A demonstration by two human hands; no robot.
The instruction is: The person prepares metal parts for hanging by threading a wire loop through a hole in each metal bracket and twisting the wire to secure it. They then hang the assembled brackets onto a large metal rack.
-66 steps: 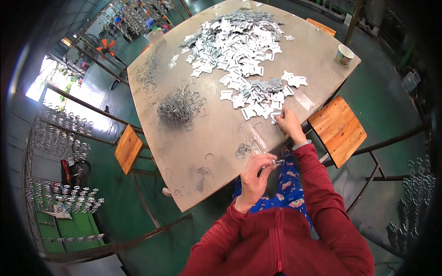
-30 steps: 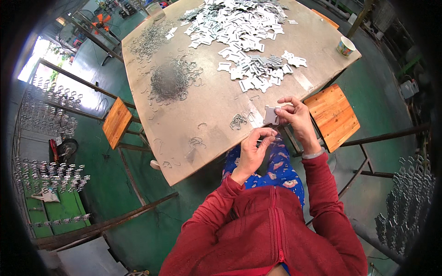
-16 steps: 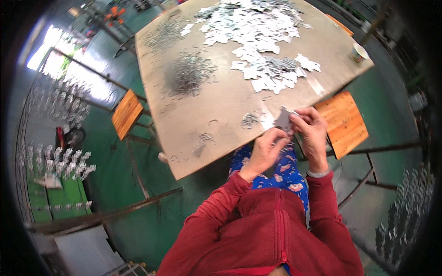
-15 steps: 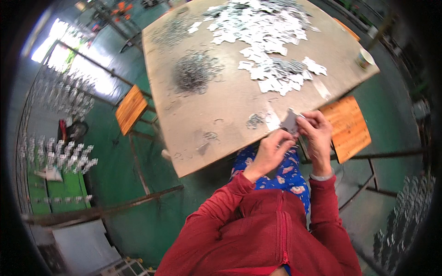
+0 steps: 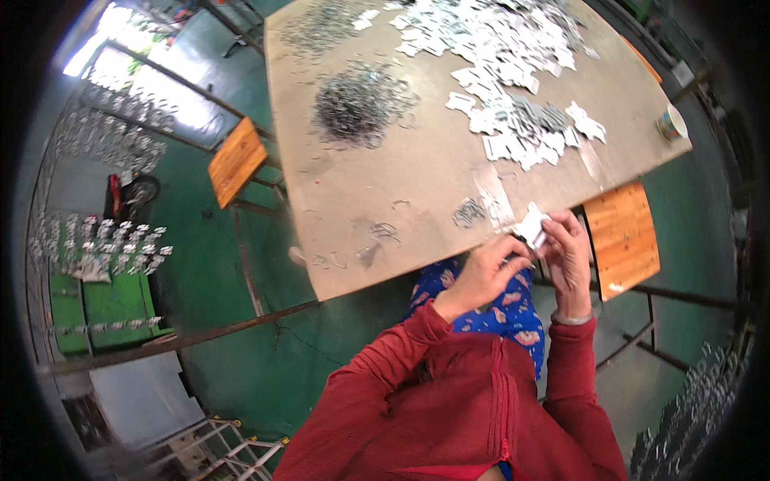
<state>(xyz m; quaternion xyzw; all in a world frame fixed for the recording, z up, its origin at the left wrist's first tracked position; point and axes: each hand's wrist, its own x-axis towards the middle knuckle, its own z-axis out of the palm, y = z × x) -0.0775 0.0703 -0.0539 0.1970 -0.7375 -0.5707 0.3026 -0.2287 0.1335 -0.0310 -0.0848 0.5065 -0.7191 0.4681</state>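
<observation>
Over the table's near edge, my right hand (image 5: 568, 260) pinches a small flat white plate (image 5: 532, 226) with an irregular outline. Thumb and fingers of my left hand (image 5: 481, 276) are pressed together just below and beside that plate. A small dark bit shows at the left fingertips, too small to make out. On the tabletop close to my hands lies a small cluster of thin wire hooks (image 5: 469, 212). A few more loose wire pieces (image 5: 385, 232) are scattered to its left.
The brown table (image 5: 433, 176) carries a large heap of white plates (image 5: 489, 56) and a dark pile of wire pieces (image 5: 357, 104). A paper cup (image 5: 672, 123) is at the right edge. Wooden stools stand left (image 5: 237, 163) and right (image 5: 622, 240). Racks of hanging parts (image 5: 104, 244) are farther left.
The plate has tilted in my right hand, from showing a grey face to a bright white one. Both hands remain together; the whole view has shifted slightly.
</observation>
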